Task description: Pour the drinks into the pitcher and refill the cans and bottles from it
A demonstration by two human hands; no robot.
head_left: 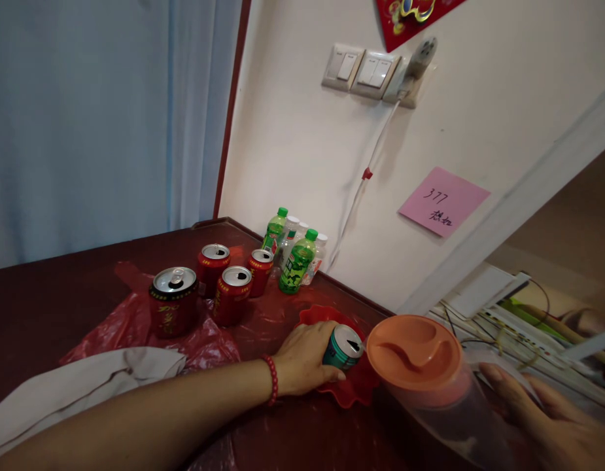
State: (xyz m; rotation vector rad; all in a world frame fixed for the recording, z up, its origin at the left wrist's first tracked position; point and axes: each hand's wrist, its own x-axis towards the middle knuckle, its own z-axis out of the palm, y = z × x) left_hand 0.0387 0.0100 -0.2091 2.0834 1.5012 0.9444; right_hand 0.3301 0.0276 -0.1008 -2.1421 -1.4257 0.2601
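Note:
My left hand [305, 358], with a red bead bracelet at the wrist, is wrapped round a green drink can [342, 348] whose top is open. Beneath the can lies a red scalloped dish [354, 391]; whether they touch I cannot tell. At the lower right my right hand [542, 412] grips the handle of a clear plastic pitcher [444, 418] with an orange lid [414, 353]. The pitcher's lid is close beside the can. Part of the dish is hidden behind my left hand, and the pitcher's base is hard to make out.
Several red cans [233, 297] stand on a crumpled red plastic bag [116, 327], left of the dish. Behind them are green bottles [297, 261] and clear ones with white caps. A white cloth or bag [81, 379] lies front left. A cable [354, 196] hangs down the wall.

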